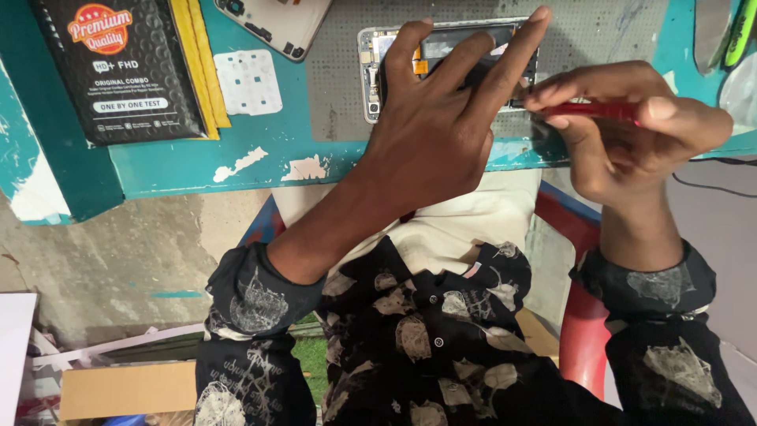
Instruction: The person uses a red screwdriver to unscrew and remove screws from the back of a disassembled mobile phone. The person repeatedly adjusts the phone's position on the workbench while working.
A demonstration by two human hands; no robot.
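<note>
The opened phone (377, 71), its back off and its insides showing, lies at the upper middle of the frame on a grey mat (339, 95) on the teal bench (173, 166). At the upper left one black packet (122, 67) rests on a yellow envelope (206, 71); what either holds cannot be seen. Just right of them lie one white perforated sheet (248, 81) and, at the top edge, one detached back cover (276, 22). The left hand (441, 126) lies spread over the phone, fingers stretched out and pressing it down, grasping nothing. At the right the right hand (623, 130) is closed round one red-handled tool (599, 109), whose tip meets the phone's right edge. One green pen-like thing (740, 31) sits in the upper right corner. Below, a red chair (579, 315) shows.
</note>
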